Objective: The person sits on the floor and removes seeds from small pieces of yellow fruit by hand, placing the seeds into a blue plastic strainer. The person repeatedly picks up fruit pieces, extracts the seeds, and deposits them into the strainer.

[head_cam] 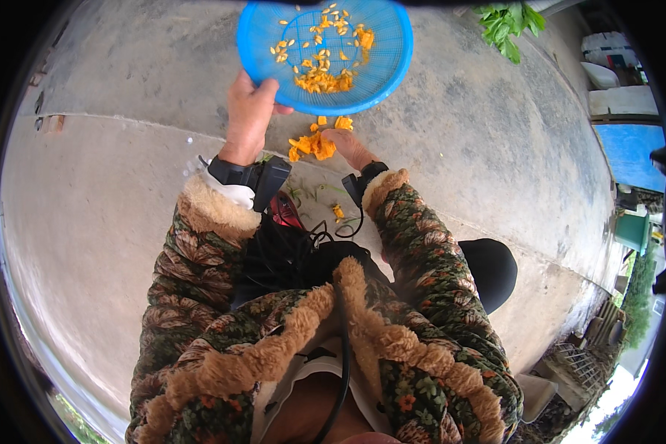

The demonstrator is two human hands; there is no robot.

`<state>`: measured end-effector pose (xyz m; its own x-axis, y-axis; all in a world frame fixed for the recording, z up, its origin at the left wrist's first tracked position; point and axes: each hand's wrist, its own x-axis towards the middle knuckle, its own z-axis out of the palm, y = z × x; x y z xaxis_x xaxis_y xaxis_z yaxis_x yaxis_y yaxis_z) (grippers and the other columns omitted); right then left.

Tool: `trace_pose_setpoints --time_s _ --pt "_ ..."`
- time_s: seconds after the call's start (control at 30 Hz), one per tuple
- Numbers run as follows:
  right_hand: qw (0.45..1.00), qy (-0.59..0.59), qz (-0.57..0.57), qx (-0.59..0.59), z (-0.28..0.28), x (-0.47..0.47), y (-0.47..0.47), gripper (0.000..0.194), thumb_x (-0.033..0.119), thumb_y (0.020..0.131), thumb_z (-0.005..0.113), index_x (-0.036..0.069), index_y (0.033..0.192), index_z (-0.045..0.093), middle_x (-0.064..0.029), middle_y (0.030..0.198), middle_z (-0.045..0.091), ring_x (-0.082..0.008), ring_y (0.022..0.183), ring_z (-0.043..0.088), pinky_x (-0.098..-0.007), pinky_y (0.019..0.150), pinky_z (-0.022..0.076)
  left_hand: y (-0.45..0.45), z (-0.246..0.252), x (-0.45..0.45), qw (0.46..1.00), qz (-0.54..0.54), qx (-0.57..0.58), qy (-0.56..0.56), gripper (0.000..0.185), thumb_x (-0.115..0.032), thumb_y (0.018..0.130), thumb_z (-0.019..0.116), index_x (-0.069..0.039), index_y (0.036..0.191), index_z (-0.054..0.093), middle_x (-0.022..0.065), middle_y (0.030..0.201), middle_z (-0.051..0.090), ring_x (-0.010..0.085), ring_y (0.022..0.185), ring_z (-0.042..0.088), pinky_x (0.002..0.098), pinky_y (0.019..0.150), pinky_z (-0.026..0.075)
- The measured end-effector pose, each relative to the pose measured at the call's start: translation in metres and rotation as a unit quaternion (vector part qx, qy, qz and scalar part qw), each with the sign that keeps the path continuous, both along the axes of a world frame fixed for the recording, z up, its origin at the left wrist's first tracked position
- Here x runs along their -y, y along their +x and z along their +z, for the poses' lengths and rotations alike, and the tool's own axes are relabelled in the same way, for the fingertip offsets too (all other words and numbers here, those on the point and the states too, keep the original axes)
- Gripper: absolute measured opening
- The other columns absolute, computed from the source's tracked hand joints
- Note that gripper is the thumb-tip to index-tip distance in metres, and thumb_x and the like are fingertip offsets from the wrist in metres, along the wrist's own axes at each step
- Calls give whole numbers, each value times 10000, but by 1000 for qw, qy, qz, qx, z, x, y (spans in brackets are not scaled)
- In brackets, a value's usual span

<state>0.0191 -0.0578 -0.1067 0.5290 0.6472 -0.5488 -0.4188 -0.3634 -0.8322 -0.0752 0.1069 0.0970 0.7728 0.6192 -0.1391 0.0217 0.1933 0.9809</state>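
Note:
My left hand [250, 114] grips the near-left rim of a blue plastic mesh basket [391, 83], its thumb over the edge. Inside the basket lie pale pumpkin seeds [317, 40] and clumps of orange pumpkin pulp [324, 83]. Below the basket, my right hand [351, 149] is at a heap of stringy pumpkin pulp [313, 145] near the floor, with the thumb against it and the other fingers mostly hidden. Smaller orange pieces [343, 122] sit just beyond that hand. Closer to my feet is another scrap of pulp [338, 212].
Concrete floor [116, 166] surrounds me, crossed by a joint line. Green leaves [510, 28] lie at the upper right. A black cable [347, 230] hangs between my arms, near a red shoe [286, 211]. Farther right are a green bin [632, 232] and a stacked grate [577, 366].

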Motion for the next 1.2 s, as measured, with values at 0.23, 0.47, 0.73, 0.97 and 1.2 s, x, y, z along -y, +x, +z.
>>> trace_pose_setpoints --time_s 0.23,0.47,0.73,0.97,1.2 --pt "992 -90 -59 63 -12 2 12 277 223 842 602 -5 995 644 -78 905 631 -142 783 564 -282 704 448 1 -4 -2 1000 6 6 1 269 -29 837 464 47 1091 508 122 940 631 166 587 622 253 479 525" --pt "985 -38 -69 -154 104 22 -5 172 148 867 535 13 774 587 -19 643 511 -112 523 475 -261 466 393 -3 2 2 1000 7 11 -3 298 -33 841 445 36 1127 487 120 992 618 149 638 621 250 474 516" --pt "977 52 158 136 319 65 -76 247 188 878 484 -5 802 620 -37 673 585 -104 600 545 -271 552 464 -7 8 7 999 -39 -27 27 321 -50 825 455 34 1133 488 90 958 614 162 634 620 257 468 518" --pt "975 138 156 84 401 72 -124 148 92 954 453 -2 976 564 -92 766 570 -177 712 563 -281 650 443 -13 5 30 992 -115 -32 36 315 -43 837 446 19 1143 489 92 938 621 145 597 611 251 458 509" --pt "933 267 104 217 382 51 -119 58 11 866 501 -22 820 488 -210 836 580 -345 726 587 -358 651 469 -5 4 24 979 -192 -59 30 300 -66 856 452 7 1143 499 99 957 640 135 662 650 234 470 510"
